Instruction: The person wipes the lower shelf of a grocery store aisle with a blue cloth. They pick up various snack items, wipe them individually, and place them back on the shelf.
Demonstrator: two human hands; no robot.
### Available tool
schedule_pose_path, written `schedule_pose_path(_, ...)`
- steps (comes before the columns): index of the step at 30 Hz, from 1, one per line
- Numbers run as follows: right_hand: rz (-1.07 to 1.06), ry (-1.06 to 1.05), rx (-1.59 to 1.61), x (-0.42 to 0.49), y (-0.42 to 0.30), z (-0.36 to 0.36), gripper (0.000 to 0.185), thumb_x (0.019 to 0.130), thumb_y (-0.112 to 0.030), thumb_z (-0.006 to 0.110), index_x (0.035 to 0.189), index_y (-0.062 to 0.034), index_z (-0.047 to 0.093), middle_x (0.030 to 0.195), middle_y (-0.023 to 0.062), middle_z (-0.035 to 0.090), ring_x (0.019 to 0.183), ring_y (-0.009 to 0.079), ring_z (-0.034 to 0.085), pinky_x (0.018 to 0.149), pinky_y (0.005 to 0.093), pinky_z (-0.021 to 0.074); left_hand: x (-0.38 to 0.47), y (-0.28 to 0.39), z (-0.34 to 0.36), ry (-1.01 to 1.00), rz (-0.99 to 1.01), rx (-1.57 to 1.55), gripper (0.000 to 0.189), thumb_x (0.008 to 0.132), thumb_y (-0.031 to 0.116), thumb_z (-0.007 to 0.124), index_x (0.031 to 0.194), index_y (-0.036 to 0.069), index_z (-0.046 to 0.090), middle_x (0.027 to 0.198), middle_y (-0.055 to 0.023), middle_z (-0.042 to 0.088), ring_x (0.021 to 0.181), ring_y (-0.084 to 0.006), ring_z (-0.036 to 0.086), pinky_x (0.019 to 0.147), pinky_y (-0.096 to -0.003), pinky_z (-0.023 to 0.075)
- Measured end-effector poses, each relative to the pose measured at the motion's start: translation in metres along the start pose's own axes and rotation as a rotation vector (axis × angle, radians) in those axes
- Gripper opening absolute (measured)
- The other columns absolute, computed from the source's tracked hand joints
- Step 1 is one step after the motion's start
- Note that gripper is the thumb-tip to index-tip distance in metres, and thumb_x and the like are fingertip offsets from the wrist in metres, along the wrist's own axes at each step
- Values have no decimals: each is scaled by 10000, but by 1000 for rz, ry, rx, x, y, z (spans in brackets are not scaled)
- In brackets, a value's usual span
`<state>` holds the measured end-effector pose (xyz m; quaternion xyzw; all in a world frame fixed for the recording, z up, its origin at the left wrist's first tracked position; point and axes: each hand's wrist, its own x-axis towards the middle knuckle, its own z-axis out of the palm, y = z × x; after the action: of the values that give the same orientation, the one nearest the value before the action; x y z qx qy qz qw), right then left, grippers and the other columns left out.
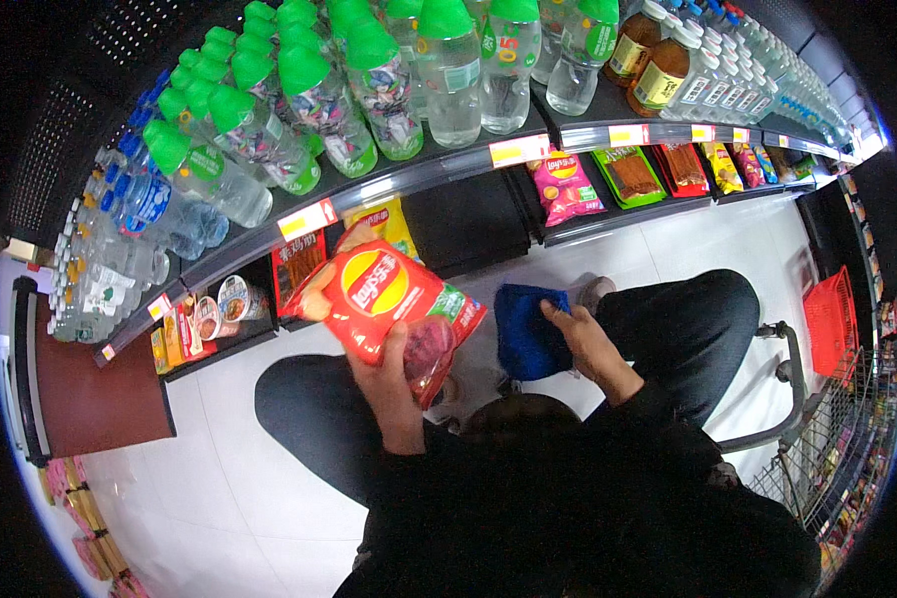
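My left hand (390, 392) grips a red Lay's chip bag (411, 288) by its near side, with the thumb across the front. The bag is tilted in front of the low shelf, and its printed face is towards me. In my right hand (596, 345) is a crumpled blue cloth (527, 333), pinched under the thumb and hanging over the floor between my knees. Behind the red bag, a yellow chip bag (398, 230) and a red snack pack (301, 260) stand on the low shelf, partly covered by it.
Green-capped bottles (448, 82) crowd the upper shelf (426, 168). Lower down are a pink Lay's bag (564, 187), a green snack pack (629, 176) and instant noodle cups (241, 299). At right stand a wire shopping cart (807, 441) and a red basket (830, 321).
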<state>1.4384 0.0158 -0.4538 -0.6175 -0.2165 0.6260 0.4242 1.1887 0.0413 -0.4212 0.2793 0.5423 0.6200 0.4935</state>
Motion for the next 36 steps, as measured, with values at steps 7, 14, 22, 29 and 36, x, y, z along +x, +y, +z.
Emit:
schedule_pose_path(7, -352, 158, -522, 143, -6, -2, 293, 982, -243, 617, 1133, 8, 622, 906, 144, 648, 814, 294, 638, 765, 365, 502, 3, 2, 10, 45, -109, 28, 522, 904, 160, 693, 1344, -14, 471, 1260, -126, 586, 1104, -232, 601, 951, -366, 506)
schedule_pose_path(14, -729, 165, -1203, 272, 51, 0, 497, 865, -105, 605, 1346, -7, 528, 1380, 252, 530, 1315, 405, 467, 1113, 470, 379, 6, -18, 20, -31, -185, -64, 638, 882, 153, 732, 1412, 5, 410, 1291, -137, 563, 1155, -242, 573, 1014, -378, 457)
schedule_pose_path(22, -697, 123, -1384, 339, 72, 4, 462, 952, -142, 426, 1391, -34, 520, 1557, 231, 343, 1438, 426, 310, 1205, 503, 243, 19, -32, 36, 125, -445, 70, 745, 882, 168, 733, 1480, 8, 317, 1384, -176, 509, 1229, -286, 549, 1076, -434, 431)
schedule_pose_path(29, -919, 138, -2214, 416, 46, -18, 486, 983, -246, 461, 1438, -77, 484, 1530, 208, 407, 1392, 389, 397, 1152, 573, 310, 24, -36, 36, 93, -484, 131, 740, 877, 128, 736, 1473, 3, 317, 1371, -186, 520, 1224, -292, 559, 1070, -435, 451)
schedule_pose_path(36, -553, -178, -1736, 404, 43, 17, 513, 935, -206, 516, 1435, -95, 485, 1548, 199, 385, 1409, 385, 373, 1159, 587, 282, 25, -47, 33, 92, -522, 98, 696, 880, 121, 732, 1446, -10, 350, 1349, -173, 536, 1203, -274, 560, 1053, -407, 443)
